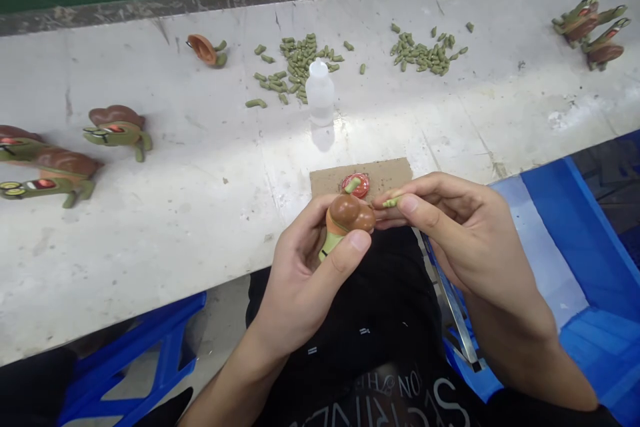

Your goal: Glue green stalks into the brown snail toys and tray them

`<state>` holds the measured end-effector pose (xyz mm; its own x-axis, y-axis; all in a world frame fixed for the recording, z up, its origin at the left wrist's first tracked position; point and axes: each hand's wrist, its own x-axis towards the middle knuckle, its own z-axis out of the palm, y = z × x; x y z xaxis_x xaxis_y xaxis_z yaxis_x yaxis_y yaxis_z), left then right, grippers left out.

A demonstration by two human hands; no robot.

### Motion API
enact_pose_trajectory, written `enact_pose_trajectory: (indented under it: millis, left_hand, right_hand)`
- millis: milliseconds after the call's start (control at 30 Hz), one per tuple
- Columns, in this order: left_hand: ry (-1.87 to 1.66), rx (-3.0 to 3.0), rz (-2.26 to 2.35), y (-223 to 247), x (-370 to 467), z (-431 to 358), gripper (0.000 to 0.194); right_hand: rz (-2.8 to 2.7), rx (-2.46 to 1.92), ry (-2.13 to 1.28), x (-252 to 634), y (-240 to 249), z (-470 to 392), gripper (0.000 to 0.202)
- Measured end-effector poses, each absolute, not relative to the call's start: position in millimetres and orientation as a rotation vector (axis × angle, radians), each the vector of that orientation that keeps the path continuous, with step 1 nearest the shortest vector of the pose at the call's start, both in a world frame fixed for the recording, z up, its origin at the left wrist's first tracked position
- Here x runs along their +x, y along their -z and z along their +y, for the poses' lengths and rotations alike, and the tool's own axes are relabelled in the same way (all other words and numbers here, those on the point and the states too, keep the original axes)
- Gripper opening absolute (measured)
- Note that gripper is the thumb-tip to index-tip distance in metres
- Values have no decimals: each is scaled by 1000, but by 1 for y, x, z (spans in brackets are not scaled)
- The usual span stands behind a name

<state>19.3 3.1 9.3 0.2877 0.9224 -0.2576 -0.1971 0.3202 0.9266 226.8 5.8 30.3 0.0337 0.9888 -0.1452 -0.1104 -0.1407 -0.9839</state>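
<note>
My left hand [310, 273] is closed around a small figurine [345, 217] with a brown rounded back and a green underside, which looks like a toy turtle. A green leg sticks up from its far side. Between the thumb and fingers of my right hand [450, 233] is pinched a small green leg piece [391, 201], just right of the figurine. Behind the figurine, a red round lid or dish [363, 183] lies on a piece of brown cardboard [325, 180]. My fingers hide part of the figurine's lower side.
A translucent squeeze bottle [320, 97] stands beyond the cardboard. Around it lie a heap of green leg pieces [297, 57] and a second heap [423, 55]. More figurines rest at left [117, 127] and far right [583, 20]; an orange-brown shell part [204, 50] lies behind. Blue bin [590, 233] at right.
</note>
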Motion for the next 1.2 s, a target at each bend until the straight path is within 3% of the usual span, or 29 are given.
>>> enact_pose_trajectory:
  millis: [367,567,1033,1133,1200]
  left_hand:
    - [-879,980,977,-8,17,5,17]
    - [-870,1113,1044,-10,18,7,4]
    - [-887,1457,952,-13,1,-2,34]
    - [-875,1396,972,-14,3,-3,30]
    - [-851,1221,953,-14,7,-2,17]
  right_hand:
    - [-1097,-1349,-1300,227,-30,4,4]
    - [-1199,-1350,-1258,228,-33,4,14]
    - [-1610,-1348,-946,229,-41,-14,22]
    - [-1596,-1368,-914,229,-44,-16,22]
    - [-1596,-1400,-886,229,-47,-16,20]
